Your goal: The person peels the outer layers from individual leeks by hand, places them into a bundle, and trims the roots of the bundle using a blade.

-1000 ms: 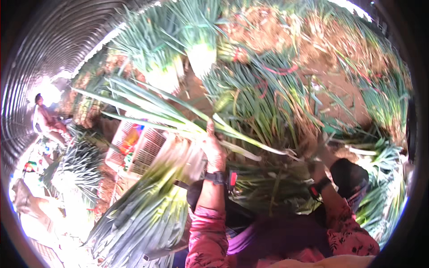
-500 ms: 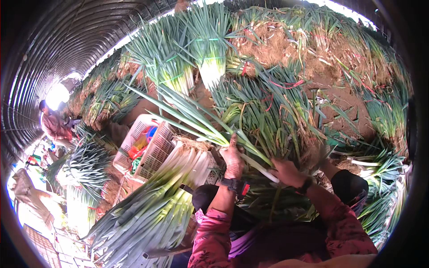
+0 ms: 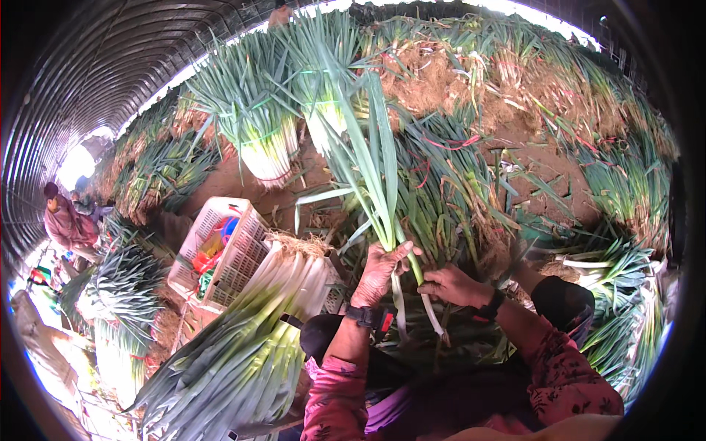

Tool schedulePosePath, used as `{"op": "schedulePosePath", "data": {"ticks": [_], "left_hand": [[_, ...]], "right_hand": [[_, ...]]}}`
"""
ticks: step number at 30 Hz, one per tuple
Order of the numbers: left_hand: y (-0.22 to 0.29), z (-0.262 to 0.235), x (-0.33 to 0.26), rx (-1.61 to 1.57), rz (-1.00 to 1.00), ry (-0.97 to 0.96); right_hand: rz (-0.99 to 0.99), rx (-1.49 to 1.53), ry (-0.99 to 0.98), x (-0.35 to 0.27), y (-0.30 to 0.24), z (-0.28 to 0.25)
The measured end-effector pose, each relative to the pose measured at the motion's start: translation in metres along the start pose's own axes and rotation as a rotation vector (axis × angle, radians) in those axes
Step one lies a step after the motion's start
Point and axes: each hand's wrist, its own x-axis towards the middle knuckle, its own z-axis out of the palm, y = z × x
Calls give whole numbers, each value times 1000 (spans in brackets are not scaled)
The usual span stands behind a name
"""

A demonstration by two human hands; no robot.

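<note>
My left hand (image 3: 381, 272) grips a long green onion (image 3: 371, 165) by its stalk, holding it upright with the green leaves fanning up. My right hand (image 3: 454, 285) pinches the pale lower stalk (image 3: 429, 305) of the same green onion just to the right, where loose outer skin hangs down. A black watch sits on my left wrist and a dark band on my right. Beside my left arm lies a large stack of cleaned green onions (image 3: 250, 345), white ends pointing up.
A white plastic crate (image 3: 220, 253) with coloured ties stands at left. Tied bundles of green onions (image 3: 268, 140) stand upright behind, and loose ones (image 3: 456, 191) cover the soil (image 3: 515, 125). A person in red (image 3: 66, 224) crouches far left under the tunnel roof.
The green onion swung from lying leftward to standing upright. My right hand moved left onto its lower stalk, close beside my left hand.
</note>
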Motion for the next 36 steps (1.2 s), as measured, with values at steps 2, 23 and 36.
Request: {"op": "schedulePosePath", "data": {"ticks": [2,23,36], "left_hand": [[-2,2,0,-36,-5,-29],[32,-16,19,-125,285,156],[24,-13,20,-188,295,111]], "right_hand": [[-115,-53,33,-3,-2,-3],[99,489,251,33,-14,-14],[-53,-24,348,43,-4,-6]]}}
